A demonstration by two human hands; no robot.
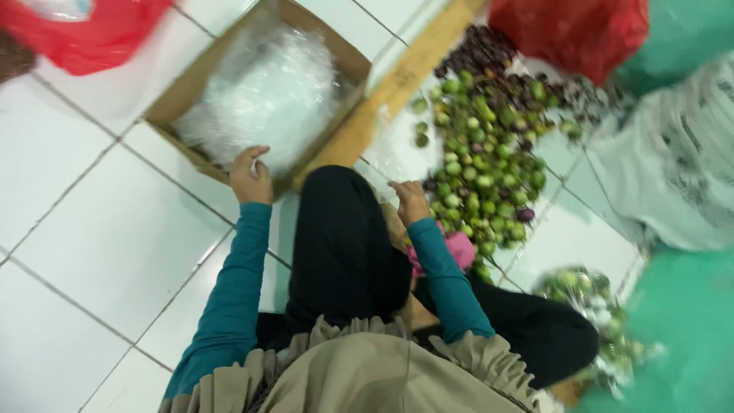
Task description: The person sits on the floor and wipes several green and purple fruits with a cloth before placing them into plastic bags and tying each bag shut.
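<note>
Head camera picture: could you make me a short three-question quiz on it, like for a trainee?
1. True or false: the left hand rests on the near edge of the cardboard box.
2. What fills the box? A) clear plastic bags B) books
3. Which hand is nearer the pile of small green and purple fruits on the tiled floor?

Key: 1 true. 2 A. 3 the right hand.
</note>
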